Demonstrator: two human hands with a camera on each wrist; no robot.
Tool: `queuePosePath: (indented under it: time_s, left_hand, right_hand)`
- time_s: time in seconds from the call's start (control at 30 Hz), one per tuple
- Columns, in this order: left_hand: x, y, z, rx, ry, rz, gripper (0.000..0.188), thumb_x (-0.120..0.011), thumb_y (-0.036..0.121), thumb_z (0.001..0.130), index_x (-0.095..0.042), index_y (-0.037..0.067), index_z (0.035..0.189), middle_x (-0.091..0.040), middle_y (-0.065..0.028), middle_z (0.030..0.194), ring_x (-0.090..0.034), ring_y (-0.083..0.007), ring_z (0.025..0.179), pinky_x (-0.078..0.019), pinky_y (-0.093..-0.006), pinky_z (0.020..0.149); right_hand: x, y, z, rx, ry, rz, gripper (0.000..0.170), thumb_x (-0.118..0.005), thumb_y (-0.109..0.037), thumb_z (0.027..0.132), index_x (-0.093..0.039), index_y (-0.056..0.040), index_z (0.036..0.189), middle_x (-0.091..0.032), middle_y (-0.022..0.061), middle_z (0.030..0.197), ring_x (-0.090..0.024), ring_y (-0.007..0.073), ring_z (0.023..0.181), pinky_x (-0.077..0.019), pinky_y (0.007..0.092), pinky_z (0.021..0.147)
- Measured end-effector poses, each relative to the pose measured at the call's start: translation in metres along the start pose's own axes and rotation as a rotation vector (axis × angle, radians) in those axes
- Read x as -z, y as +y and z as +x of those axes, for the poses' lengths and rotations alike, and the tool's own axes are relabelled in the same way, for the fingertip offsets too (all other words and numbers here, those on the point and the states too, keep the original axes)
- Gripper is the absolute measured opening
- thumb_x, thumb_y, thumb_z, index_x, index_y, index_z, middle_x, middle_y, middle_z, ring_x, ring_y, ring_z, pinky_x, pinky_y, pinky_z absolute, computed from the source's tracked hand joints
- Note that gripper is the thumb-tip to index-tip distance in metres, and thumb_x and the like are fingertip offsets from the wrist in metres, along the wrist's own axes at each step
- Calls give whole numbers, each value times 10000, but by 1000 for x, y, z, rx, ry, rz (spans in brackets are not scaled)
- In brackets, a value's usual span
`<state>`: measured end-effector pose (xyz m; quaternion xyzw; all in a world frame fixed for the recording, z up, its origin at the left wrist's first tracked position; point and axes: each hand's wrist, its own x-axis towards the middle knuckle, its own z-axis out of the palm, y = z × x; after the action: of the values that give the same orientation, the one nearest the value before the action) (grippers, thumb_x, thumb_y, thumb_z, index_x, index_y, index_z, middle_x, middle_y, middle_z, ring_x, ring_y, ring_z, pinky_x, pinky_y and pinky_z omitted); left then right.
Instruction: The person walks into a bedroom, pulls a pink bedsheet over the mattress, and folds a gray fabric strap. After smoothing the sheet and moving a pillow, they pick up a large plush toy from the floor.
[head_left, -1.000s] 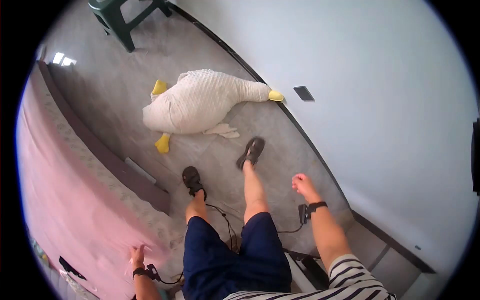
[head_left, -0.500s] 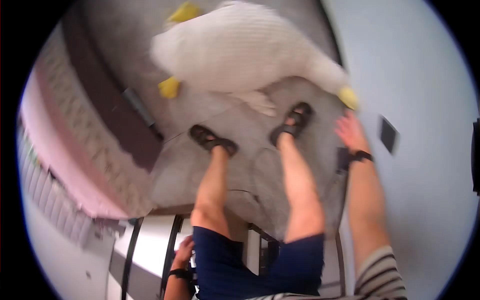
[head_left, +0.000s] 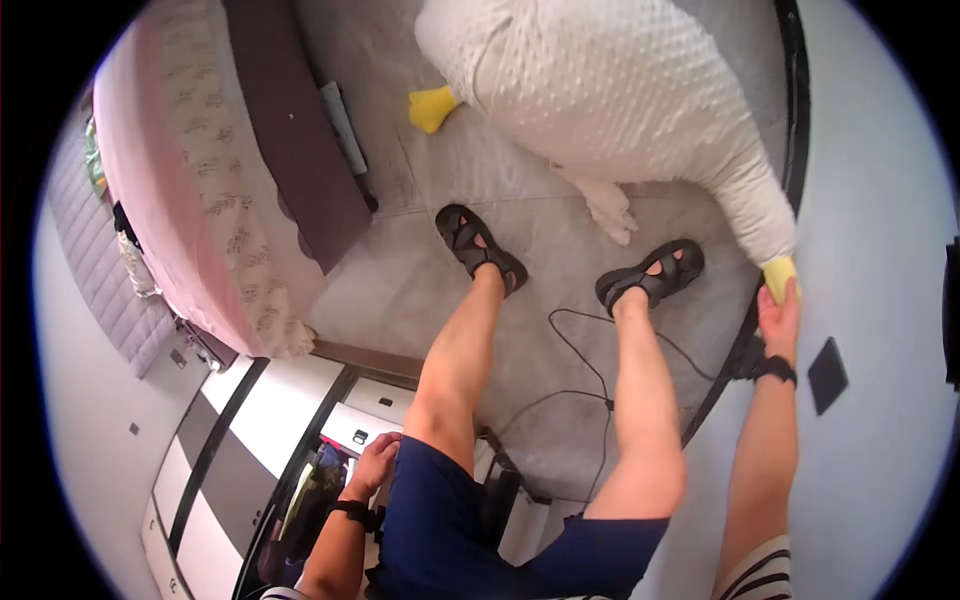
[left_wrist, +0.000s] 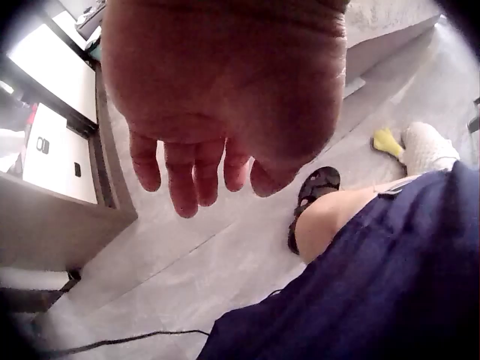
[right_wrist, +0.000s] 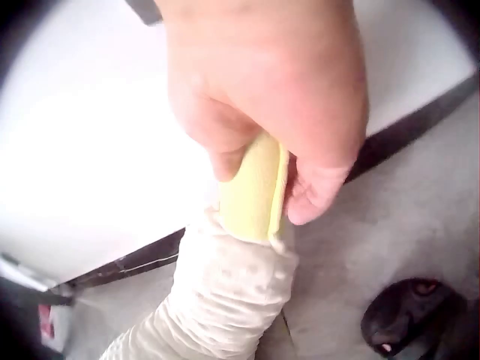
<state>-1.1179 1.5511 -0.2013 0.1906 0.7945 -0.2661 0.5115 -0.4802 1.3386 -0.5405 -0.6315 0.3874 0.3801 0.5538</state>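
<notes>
A big cream-white plush goose [head_left: 610, 90] with dimpled fabric lies on the grey floor, its neck stretched toward the wall. My right hand [head_left: 778, 318] grips its yellow beak [right_wrist: 255, 187], thumb on one side and fingers on the other. One yellow foot [head_left: 432, 108] and a pale wing [head_left: 607, 208] stick out from the body; its far end runs out of the head view. My left hand [head_left: 375, 462] hangs beside the left thigh, fingers loosely bent and holding nothing. In the left wrist view its fingers [left_wrist: 180, 180] dangle above the floor.
A bed with a pink sheet [head_left: 190, 200] stands at the left. White drawers [head_left: 375, 410] and a cabinet are at lower left. A black cable [head_left: 560, 335] trails on the floor near the sandals [head_left: 655, 275]. The white wall carries a dark switch plate [head_left: 828, 376].
My right hand has reached forward to the goose's beak and taken hold of it. The left hand has left the pink bed and now hangs by the thigh. The view has shifted closer to the goose.
</notes>
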Motion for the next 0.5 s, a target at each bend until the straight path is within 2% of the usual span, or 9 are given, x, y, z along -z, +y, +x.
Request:
queuePosePath:
  time_s: [0.03, 0.1, 0.17, 0.33, 0.4, 0.5]
  left_hand:
    - [8, 5, -1, -19, -9, 112, 299, -523, 198, 855, -531, 0, 1079, -595, -47, 955, -554, -137, 884, -419, -257, 754]
    - [16, 29, -15, -37, 32, 131, 307, -519, 199, 854, -518, 12, 1097, -598, -54, 959, -579, -146, 849, -417, -268, 716]
    - [42, 25, -14, -51, 29, 40, 314, -523, 206, 850, -514, 23, 1105, -602, -53, 968, -596, -153, 822, -417, -277, 710]
    - [122, 17, -12, -121, 52, -91, 307, -527, 218, 839, -522, 52, 1096, -607, -31, 942, -591, -125, 798, -419, -267, 664]
    - [160, 20, -17, -147, 85, -185, 295, -525, 207, 838, -526, 47, 1086, -605, -29, 937, -588, -121, 791, -422, -260, 661]
    - [207, 12, -2, -217, 100, -379, 266, -540, 161, 826, -534, 44, 1065, -593, -34, 877, -565, -107, 726, -414, -211, 590]
  right_hand:
    - [-6, -4, -28, -6, -2, -1, 309, -564, -233, 866, -487, -90, 1129, -572, 52, 1042, -543, 174, 916, -456, 302, 744]
    - [-15, -20, -83, -19, -28, -115, 292, -548, -237, 877, -486, -99, 1127, -558, 34, 1062, -532, 146, 918, -447, 274, 732]
    - [-18, -34, -138, 52, -73, -224, 292, -553, -245, 874, -483, -102, 1119, -546, 21, 1068, -522, 139, 925, -433, 286, 725]
    - [-28, -72, -270, 161, -48, -415, 315, -564, -250, 864, -457, -97, 1117, -534, 15, 1069, -507, 131, 943, -406, 289, 741]
    - [-58, -82, -335, 195, -62, -444, 301, -565, -240, 860, -456, -101, 1104, -535, 26, 1050, -514, 137, 926, -413, 280, 714]
    - [-154, -96, -442, 299, -140, -455, 298, -574, -243, 846, -457, -94, 1077, -539, 40, 987, -537, 150, 873, -437, 272, 646]
